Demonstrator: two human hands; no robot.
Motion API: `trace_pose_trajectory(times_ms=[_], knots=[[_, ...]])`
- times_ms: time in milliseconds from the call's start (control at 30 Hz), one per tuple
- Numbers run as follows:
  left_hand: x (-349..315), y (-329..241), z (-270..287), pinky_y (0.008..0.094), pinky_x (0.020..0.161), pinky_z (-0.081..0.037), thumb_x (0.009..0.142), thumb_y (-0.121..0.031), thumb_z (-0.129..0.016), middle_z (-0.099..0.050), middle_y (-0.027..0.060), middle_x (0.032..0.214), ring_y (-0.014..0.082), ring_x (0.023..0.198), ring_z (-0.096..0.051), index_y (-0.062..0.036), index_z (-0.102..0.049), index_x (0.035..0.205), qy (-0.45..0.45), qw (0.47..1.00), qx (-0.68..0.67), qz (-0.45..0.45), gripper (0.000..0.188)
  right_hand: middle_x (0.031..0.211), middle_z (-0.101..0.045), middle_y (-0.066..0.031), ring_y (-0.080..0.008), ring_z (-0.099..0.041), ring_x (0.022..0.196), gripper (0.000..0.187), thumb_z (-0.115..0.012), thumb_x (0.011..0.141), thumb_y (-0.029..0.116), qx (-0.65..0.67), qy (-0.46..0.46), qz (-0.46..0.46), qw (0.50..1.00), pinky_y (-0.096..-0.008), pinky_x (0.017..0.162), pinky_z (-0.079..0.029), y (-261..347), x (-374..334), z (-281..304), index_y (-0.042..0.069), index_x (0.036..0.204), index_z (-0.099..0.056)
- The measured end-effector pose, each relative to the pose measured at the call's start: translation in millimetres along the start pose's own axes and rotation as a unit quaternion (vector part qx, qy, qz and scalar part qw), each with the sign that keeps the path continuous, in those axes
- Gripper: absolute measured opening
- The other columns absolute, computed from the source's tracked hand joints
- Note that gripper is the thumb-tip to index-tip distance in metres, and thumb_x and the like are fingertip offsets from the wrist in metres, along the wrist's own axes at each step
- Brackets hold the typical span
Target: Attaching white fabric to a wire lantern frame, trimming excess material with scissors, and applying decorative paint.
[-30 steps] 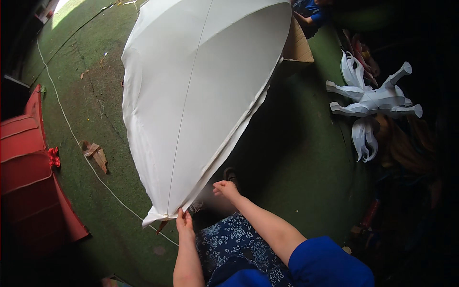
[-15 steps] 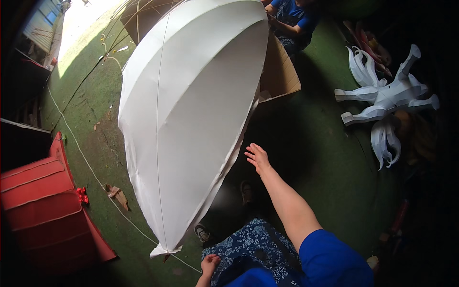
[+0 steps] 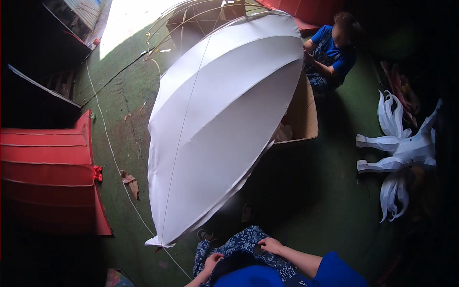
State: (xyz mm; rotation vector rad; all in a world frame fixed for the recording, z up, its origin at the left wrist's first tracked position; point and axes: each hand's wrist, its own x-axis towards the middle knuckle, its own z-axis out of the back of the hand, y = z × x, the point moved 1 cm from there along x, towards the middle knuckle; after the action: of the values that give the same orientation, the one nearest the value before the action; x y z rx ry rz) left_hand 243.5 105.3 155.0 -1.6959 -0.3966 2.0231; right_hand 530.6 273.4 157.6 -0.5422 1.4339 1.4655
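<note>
A large white fabric-covered form (image 3: 205, 129), ribbed and pointed at its near end, fills the middle of the view. My left hand (image 3: 213, 262) is low in front of my body beside the patterned blue apron (image 3: 246, 239), its fingers curled; what they hold, if anything, is hidden. My right hand (image 3: 271, 245) rests at the apron's right side with its fingers together, next to a small dark patch. I cannot make out whether it pinches something there. Neither hand touches the white form.
A co-worker (image 3: 332, 52) crouches at the form's far right edge, hands against it. Behind stand a cardboard box (image 3: 306, 112) and bent canes (image 3: 184, 21). Red ribbed panels (image 3: 48, 167) lie left, near a white cord (image 3: 110, 148). A white animal-shaped figure (image 3: 411, 148) lies right.
My right hand has drawn back from beside the white form to the apron, its fingers no longer spread. The view has shifted, so the form appears farther right.
</note>
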Motion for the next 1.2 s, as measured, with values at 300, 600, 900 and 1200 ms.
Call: trace_pose_trajectory(times_ms=[300, 600, 900, 1200], knots=[[-67.7, -19.2, 52.9, 0.0355, 0.083, -0.049, 0.083, -0.022, -0.062, -0.063, 0.0126, 0.099, 0.0259, 0.093, -0.062, -0.0073, -0.066, 0.102, -0.094, 0.993, 0.047, -0.061, 0.024, 0.113, -0.064, -0.0093, -0.0232, -0.058, 0.107, 0.032, -0.046, 0.095, 0.028, 0.083, 0.127, 0.149, 0.977, -0.0315, 0.093, -0.042, 193.7, -104.5, 21.7, 0.010, 0.118, -0.060], [-164.4, -0.6, 189.6, 0.0331, 0.096, -0.043, 0.088, -0.044, -0.059, -0.059, 0.0135, 0.119, 0.0218, 0.111, -0.055, -0.0051, -0.054, 0.124, 0.084, 0.968, -0.113, -0.207, 0.053, 0.094, -0.066, -0.0085, -0.0248, -0.064, 0.082, 0.025, -0.064, 0.082, 0.016, -0.289, -0.237, 0.244, 0.895, -0.0323, 0.073, -0.051, 305.0, -144.2, -97.3, 0.012, 0.107, -0.064], [-185.6, 97.1, 247.9, 0.0433, 0.074, -0.049, 0.074, -0.012, -0.057, -0.065, 0.0179, 0.096, 0.0341, 0.090, -0.062, -0.0036, -0.064, 0.099, 0.062, 0.920, 0.191, -0.335, 0.027, 0.093, -0.069, -0.0112, -0.0212, -0.065, 0.088, 0.031, -0.048, 0.090, 0.017, 0.328, 0.084, 0.027, 0.941, -0.0341, 0.081, -0.048, 299.2, -107.8, -295.8, -0.003, 0.108, -0.062], [-206.3, 108.1, 253.7, 0.0433, 0.064, -0.049, 0.072, -0.011, -0.059, -0.060, 0.0110, 0.079, 0.0327, 0.075, -0.061, -0.0070, -0.060, 0.078, -0.055, 0.859, 0.146, -0.487, 0.008, 0.095, -0.068, -0.0149, -0.0261, -0.064, 0.090, 0.031, -0.047, 0.088, 0.017, 0.167, -0.003, 0.044, 0.985, -0.0367, 0.081, -0.048, 325.5, -137.9, -388.6, -0.003, 0.108, -0.061]])
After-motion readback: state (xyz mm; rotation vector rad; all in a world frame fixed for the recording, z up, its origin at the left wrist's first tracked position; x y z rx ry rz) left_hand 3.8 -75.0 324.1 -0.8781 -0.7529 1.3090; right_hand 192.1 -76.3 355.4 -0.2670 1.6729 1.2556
